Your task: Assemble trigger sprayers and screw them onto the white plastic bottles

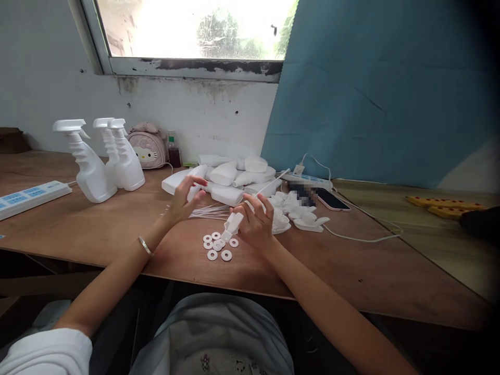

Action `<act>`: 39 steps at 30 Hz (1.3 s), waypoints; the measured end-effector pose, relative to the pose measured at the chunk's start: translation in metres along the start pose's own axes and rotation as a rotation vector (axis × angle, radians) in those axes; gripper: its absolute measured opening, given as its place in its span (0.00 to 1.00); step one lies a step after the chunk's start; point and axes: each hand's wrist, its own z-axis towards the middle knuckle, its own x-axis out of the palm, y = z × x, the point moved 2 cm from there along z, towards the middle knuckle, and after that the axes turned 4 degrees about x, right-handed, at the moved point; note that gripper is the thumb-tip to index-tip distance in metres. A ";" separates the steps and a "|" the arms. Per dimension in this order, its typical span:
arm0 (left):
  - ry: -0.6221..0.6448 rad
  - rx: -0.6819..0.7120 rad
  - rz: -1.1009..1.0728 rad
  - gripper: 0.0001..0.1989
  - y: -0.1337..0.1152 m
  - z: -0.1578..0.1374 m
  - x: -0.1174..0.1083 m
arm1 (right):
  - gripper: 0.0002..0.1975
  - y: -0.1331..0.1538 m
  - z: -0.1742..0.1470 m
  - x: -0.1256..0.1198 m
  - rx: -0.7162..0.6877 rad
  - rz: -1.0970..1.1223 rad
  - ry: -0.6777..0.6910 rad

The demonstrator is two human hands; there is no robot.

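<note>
My right hand [255, 221] is closed around a white trigger spray head [233, 225], its wide end angled down toward the table. A thin white tube [272, 182] sticks out from that hand, up and to the right. My left hand [185, 200] is raised with thumb and fingers apart, holding nothing, in front of the heaped white bottles [224, 174]. Several flat white ring washers [226, 255] lie on the table just below the spray head. Between my hands, a bundle of thin white tubes [209, 212] rests on the wood.
Assembled spray bottles [94, 174] stand at the left, beside a power strip [33, 198]. More spray heads [299, 211] are piled right of my right hand. A phone [332, 199] and a white cable [363, 239] lie farther right. A pink bag [147, 146] sits by the wall.
</note>
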 end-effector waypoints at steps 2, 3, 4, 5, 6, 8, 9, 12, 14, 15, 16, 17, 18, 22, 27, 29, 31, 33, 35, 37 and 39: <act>0.250 0.025 -0.234 0.18 -0.020 0.000 0.006 | 0.08 -0.001 0.003 -0.002 0.008 -0.071 0.057; 0.361 0.021 -0.326 0.19 -0.030 0.000 0.009 | 0.08 -0.001 0.004 -0.002 0.015 -0.102 0.094; 0.446 0.007 -0.387 0.20 -0.039 -0.001 0.013 | 0.08 -0.001 0.005 -0.003 0.029 -0.131 0.134; 0.492 -0.017 -0.412 0.21 -0.047 -0.001 0.017 | 0.08 -0.001 0.007 -0.003 0.053 -0.156 0.183; 0.495 -0.054 -0.404 0.22 -0.052 -0.001 0.021 | 0.08 -0.001 0.007 -0.003 0.081 -0.173 0.245; 0.448 -0.157 -0.387 0.23 -0.054 0.000 0.029 | 0.06 -0.001 0.007 0.001 0.152 -0.157 0.397; 0.423 -0.215 -0.408 0.22 -0.051 0.000 0.033 | 0.06 -0.002 0.005 0.004 0.188 -0.115 0.473; 0.439 -0.406 -0.609 0.18 -0.029 0.002 0.037 | 0.07 -0.002 0.000 0.012 0.233 0.066 0.602; 0.472 -0.540 -0.729 0.17 -0.011 0.002 0.034 | 0.08 0.000 -0.003 0.016 0.209 0.149 0.611; 0.478 -0.595 -0.758 0.16 -0.004 0.001 0.032 | 0.08 0.002 -0.005 0.017 0.188 0.175 0.611; 0.478 -0.638 -0.770 0.16 0.002 0.000 0.030 | 0.09 0.004 -0.006 0.017 0.171 0.202 0.612; 0.473 -0.667 -0.773 0.15 0.007 -0.002 0.028 | 0.09 0.006 -0.007 0.018 0.158 0.226 0.614; 0.467 -0.686 -0.768 0.15 0.010 -0.004 0.028 | 0.10 0.007 -0.008 0.018 0.150 0.244 0.616; 0.451 -0.647 -0.718 0.14 0.011 -0.013 0.037 | 0.10 0.008 -0.010 0.019 0.135 0.270 0.638; 0.513 -0.525 -0.747 0.15 0.010 -0.016 0.047 | 0.12 0.005 -0.012 0.021 0.118 0.279 0.660; 0.521 -0.527 -0.752 0.16 0.010 -0.016 0.046 | 0.11 0.006 -0.011 0.020 0.118 0.293 0.658; 0.522 -0.532 -0.744 0.16 0.009 -0.016 0.044 | 0.10 0.008 -0.010 0.018 0.121 0.313 0.651; 0.519 -0.526 -0.728 0.15 0.008 -0.015 0.042 | 0.10 0.009 -0.009 0.017 0.124 0.338 0.643; 0.511 -0.511 -0.720 0.14 0.007 -0.014 0.040 | 0.11 0.010 -0.009 0.016 0.128 0.363 0.638; 0.512 -0.513 -0.726 0.13 0.008 -0.014 0.038 | 0.12 0.011 -0.009 0.017 0.130 0.396 0.637; 0.536 -0.531 -0.732 0.13 0.009 -0.014 0.038 | 0.13 0.010 -0.009 0.018 0.119 0.438 0.644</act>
